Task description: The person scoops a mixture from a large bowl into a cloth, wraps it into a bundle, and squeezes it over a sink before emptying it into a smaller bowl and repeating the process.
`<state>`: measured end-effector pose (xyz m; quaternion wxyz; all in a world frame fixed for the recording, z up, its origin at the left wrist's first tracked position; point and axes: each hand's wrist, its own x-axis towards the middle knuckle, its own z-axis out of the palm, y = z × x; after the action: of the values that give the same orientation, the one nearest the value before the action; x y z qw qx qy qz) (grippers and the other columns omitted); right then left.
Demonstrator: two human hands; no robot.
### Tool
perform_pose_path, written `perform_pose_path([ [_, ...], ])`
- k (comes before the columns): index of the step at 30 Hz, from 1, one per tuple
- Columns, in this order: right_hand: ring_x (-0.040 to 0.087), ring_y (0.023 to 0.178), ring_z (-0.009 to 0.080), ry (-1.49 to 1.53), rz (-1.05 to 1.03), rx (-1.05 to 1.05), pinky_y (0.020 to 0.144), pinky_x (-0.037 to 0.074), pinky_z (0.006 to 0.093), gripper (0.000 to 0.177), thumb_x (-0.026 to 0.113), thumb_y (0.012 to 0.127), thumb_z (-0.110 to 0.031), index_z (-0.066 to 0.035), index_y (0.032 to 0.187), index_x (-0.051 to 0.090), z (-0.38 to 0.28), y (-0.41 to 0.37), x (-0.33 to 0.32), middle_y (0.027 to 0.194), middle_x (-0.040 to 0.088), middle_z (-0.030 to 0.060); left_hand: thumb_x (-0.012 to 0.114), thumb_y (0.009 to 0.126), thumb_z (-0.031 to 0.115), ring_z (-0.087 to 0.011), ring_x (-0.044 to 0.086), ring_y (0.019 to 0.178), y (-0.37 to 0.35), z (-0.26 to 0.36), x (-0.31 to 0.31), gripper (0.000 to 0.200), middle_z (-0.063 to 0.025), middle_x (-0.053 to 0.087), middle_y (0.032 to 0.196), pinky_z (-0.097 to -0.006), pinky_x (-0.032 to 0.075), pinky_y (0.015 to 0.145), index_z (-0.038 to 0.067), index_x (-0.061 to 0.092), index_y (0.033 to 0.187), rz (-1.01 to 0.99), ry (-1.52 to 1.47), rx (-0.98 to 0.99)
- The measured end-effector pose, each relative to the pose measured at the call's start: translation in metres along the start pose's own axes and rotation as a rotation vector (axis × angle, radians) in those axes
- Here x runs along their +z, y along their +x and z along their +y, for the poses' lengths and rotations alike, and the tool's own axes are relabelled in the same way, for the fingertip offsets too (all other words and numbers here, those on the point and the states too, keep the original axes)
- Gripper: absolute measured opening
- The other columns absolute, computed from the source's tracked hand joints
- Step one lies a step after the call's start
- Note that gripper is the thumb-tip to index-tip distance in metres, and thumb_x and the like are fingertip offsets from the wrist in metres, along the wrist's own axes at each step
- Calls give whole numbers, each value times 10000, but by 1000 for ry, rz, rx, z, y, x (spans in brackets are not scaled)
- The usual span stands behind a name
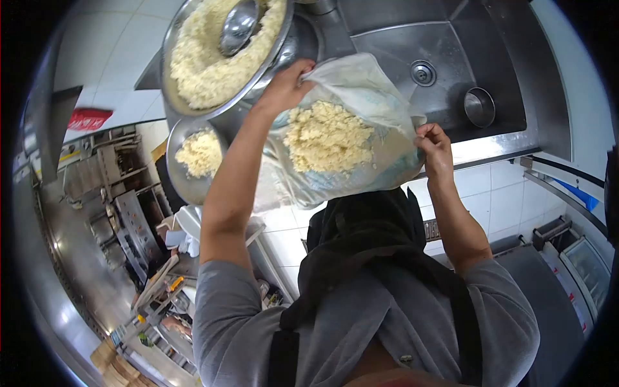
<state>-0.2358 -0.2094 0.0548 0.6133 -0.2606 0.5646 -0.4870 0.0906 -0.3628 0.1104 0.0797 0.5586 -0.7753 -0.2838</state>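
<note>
Left hand [284,87] and right hand [433,145] grip a plastic bag [377,97] of yellowish crumbs [325,137].

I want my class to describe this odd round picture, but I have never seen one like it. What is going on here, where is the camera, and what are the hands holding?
There is no machine here, only a person at work. The single picture comes from a camera worn on that person's head, looking down. That is why you see their own grey shirt and dark apron at the bottom and their arms reaching away. The wide lens bends the picture into a circle.

The left hand and right hand each grip an edge of a clear plastic bag that holds pale yellow crumbly food.

Beyond the bag, a large metal bowl holds more of that food and a ladle. A smaller bowl holds a little. To the right is a steel sink with a metal cup in it.
</note>
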Motion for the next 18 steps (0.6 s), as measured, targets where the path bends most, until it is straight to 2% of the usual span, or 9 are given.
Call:
perform_pose_path([
  [2,528,766,72,-6,-124,-23,716,391,212,150,599,749,5,-57,885,586,-5,-22,21,817,572,-25,670,815,130,-309,649,909,-46,-12,-24,308,-163,667,1013,-389,495,724,71,573,1102,22,-98,-113],
  [6,551,777,70,-156,-409,-132,682,428,226,203,593,762,27,-37,955,581,5,-62,64,837,573,-13,645,793,37,-298,651,867,-116,-37,-39,234,-161,664,968,-380,503,729,53,610,1023,127,-290,-116],
  [8,561,766,85,-277,-449,-145,688,443,241,208,598,759,24,-28,960,579,15,-86,85,830,579,6,589,788,-53,-180,628,892,-140,-72,-39,164,-85,665,978,-320,495,799,28,626,926,68,-118,28],
  [10,612,783,200,-618,-740,-381,725,496,336,233,609,746,5,-15,977,582,31,-107,102,850,601,84,550,769,-83,-220,630,932,-156,-107,-32,190,-97,668,984,-347,496,830,32,643,887,62,4,62],
  [11,612,783,200,-629,-729,-383,725,496,336,233,609,746,5,-15,977,582,45,-111,107,850,601,84,511,749,-114,-261,632,972,-159,-127,-26,234,-109,670,990,-373,496,860,37,660,847,63,125,91],
  [13,609,844,323,-851,-849,-624,799,499,421,272,619,735,-22,-16,1005,586,97,-113,111,900,603,141,527,725,-87,-267,606,1024,-164,-156,-9,221,-105,667,1024,-376,521,835,39,661,848,51,266,187],
  [15,596,908,368,-1008,-826,-568,835,486,436,314,618,738,-40,-28,1049,574,131,-118,108,950,613,157,543,753,-26,-292,538,1154,-164,-165,12,274,-111,603,1198,-410,482,935,76,671,973,-29,637,-8],
  [16,593,920,363,-1061,-741,-526,834,488,423,368,637,735,-59,-37,1095,562,130,-129,111,978,603,162,543,753,-26,-292,538,1154,-164,-158,16,274,-111,603,1198,-410,482,935,76,671,973,-33,627,8],
  [18,591,931,357,-1119,-641,-466,833,489,410,422,656,733,-79,-46,1140,550,135,-151,122,1006,592,167,576,770,46,-313,455,1256,-170,-134,17,356,-115,516,1328,-446,431,1007,118,653,1111,77,469,8],
])
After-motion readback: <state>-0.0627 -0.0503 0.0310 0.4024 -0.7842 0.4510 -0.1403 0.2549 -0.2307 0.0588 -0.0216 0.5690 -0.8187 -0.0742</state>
